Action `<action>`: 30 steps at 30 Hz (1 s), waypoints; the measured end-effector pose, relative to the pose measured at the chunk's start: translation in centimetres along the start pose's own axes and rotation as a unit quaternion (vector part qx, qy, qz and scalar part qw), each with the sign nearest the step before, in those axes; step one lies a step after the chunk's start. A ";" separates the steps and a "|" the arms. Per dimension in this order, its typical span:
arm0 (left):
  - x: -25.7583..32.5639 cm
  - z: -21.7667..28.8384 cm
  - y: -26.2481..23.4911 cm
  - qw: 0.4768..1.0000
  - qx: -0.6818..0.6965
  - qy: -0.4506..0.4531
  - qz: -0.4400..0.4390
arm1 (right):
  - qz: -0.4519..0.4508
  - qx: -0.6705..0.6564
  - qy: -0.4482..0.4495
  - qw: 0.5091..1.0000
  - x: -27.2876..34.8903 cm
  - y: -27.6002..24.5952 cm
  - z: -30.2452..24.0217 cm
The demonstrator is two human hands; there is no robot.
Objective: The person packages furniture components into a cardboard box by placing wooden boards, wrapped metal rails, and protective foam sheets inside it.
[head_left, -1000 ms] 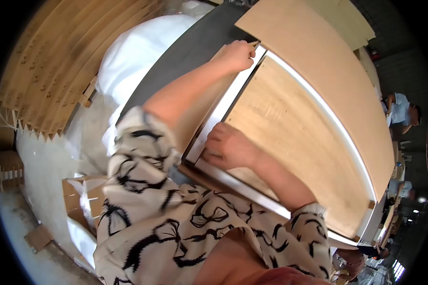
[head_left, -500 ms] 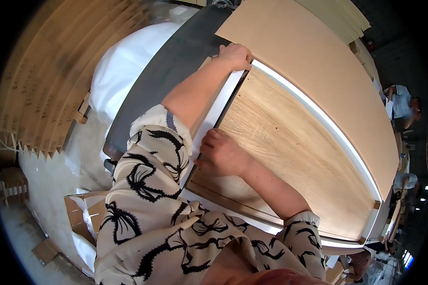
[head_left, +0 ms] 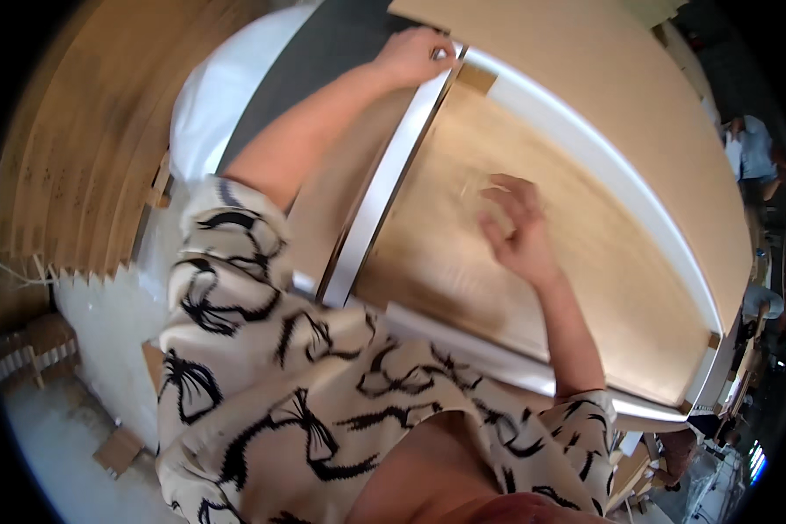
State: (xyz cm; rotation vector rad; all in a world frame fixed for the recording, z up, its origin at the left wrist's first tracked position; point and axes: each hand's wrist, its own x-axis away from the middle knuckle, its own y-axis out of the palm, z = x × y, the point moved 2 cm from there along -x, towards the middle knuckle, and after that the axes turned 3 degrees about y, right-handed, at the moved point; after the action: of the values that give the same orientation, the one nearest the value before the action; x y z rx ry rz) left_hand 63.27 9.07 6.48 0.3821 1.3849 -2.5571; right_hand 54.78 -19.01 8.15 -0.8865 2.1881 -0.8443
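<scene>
A wood-grain panel [head_left: 576, 253] lies in front of me, framed by white edging. At its far left corner my left hand [head_left: 417, 57] has its fingers curled round the end of a white strip [head_left: 384, 192], which runs along the panel's left side. My right hand [head_left: 520, 231] is over the panel, slightly blurred, its fingers apart and nothing in them. Close to the left hand, a small brown block [head_left: 478, 79] sits in the panel's corner. Another white strip [head_left: 472, 345] lies along the near edge, partly behind my sleeve.
Cardboard sheet [head_left: 620, 96] extends beyond the panel. Left of it are a dark tabletop [head_left: 323, 83], a white wrapped bundle [head_left: 227, 100] and tall stacked cardboard [head_left: 79, 157]. Co-workers [head_left: 751, 153] are at the far right.
My right hand has left the panel's left edge and moved right above the surface, its fingers spreading. My left hand stays at the corner. A brown corner block now shows there.
</scene>
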 end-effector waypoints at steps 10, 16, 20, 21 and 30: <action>19.4 12.1 -3.0 0.958 -0.052 0.220 -0.180 | -0.213 0.250 0.066 0.942 15.1 -0.2 1.7; 14.2 15.3 6.2 0.927 -0.144 0.221 -0.266 | -0.276 0.209 0.155 0.925 14.3 1.9 -1.2; 12.1 14.2 11.5 0.955 -0.148 0.076 -0.246 | -0.121 0.099 0.285 0.946 17.5 -1.1 -3.1; 12.8 13.8 12.3 0.949 -0.174 0.063 -0.256 | -0.016 0.108 0.278 0.954 18.8 -2.0 -3.7; 12.3 14.5 14.7 0.940 -0.277 0.121 -0.158 | 0.561 0.191 0.356 0.723 37.3 -6.5 -14.6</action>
State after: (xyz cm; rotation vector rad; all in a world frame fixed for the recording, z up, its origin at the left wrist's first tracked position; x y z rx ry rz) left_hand 54.21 -11.73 -1.45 0.4048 2.3354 -2.2409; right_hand 24.77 -46.23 10.43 1.1225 2.3744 -0.9461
